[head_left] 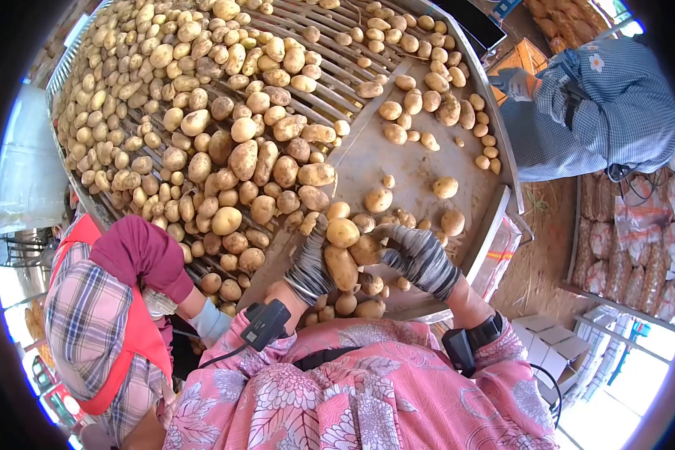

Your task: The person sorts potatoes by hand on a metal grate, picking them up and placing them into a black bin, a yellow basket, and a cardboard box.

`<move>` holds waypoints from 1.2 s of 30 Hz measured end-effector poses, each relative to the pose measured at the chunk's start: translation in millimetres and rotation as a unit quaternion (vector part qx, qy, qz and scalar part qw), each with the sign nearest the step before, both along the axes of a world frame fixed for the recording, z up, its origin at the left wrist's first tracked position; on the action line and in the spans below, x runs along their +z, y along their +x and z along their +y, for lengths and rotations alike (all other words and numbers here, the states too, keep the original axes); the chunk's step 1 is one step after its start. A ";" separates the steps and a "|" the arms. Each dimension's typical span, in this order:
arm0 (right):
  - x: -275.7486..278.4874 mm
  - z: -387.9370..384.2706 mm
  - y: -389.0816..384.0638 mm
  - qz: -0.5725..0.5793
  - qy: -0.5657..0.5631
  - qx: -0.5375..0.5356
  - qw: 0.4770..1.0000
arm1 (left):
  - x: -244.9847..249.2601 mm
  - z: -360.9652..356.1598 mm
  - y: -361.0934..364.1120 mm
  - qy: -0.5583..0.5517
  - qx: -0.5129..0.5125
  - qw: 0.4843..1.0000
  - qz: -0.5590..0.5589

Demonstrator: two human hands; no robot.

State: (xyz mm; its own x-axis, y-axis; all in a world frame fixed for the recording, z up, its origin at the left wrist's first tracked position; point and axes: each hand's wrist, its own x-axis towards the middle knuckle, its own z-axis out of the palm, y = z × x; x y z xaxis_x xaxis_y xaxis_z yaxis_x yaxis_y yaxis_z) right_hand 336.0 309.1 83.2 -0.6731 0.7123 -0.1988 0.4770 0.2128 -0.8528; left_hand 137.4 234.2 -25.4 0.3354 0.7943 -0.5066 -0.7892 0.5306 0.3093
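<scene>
My left hand (313, 264), in a grey striped glove, is closed against a long potato (342, 268) and a rounder potato (343, 232) just above it. From the other side, my right hand (421, 259), in a matching glove, grips a potato (365, 250) with thumb and fingers. The held potatoes are pressed close together between both hands, over the near end of a metal sorting table (367, 169). Below them, against my pink patterned clothing, lie several more potatoes (346, 303). My fingertips are partly hidden by the potatoes.
A large heap of potatoes (195, 120) covers the slatted left part of the table. Loose potatoes (445, 187) lie on the right metal surface, along its raised rim (495, 97). Co-workers stand at left (105, 322) and right (592, 112). Filled sacks (626, 240) and cardboard boxes (547, 341) are at right.
</scene>
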 end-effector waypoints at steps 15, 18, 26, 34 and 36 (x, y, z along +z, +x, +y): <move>-65.9 12.9 112.6 -0.388 0.117 -0.187 0.895 | 21.3 -5.9 -9.7 -0.015 0.062 0.993 -0.103; -70.5 18.2 107.9 -0.376 0.091 -0.207 0.899 | 56.3 -2.1 -5.6 -0.055 0.062 0.996 0.029; -84.2 39.2 91.4 -0.332 0.076 -0.231 0.911 | 23.9 -11.8 -8.6 -0.006 0.101 0.993 -0.068; -2.9 16.2 14.0 0.004 -0.043 -0.057 0.997 | 57.7 -3.2 -10.9 0.055 0.061 0.985 -0.149; 3.5 14.7 8.3 -0.010 -0.053 -0.031 0.998 | 47.7 -3.7 -10.8 0.003 0.077 0.993 -0.089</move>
State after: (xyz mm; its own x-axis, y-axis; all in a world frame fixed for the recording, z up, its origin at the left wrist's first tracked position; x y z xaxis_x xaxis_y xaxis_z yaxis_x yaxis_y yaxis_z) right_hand 344.3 323.8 86.8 -0.6230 0.7270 -0.2886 0.5036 0.0906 -0.8592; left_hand 126.6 230.5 22.4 0.2935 0.8458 -0.4454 -0.9032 0.3980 0.1607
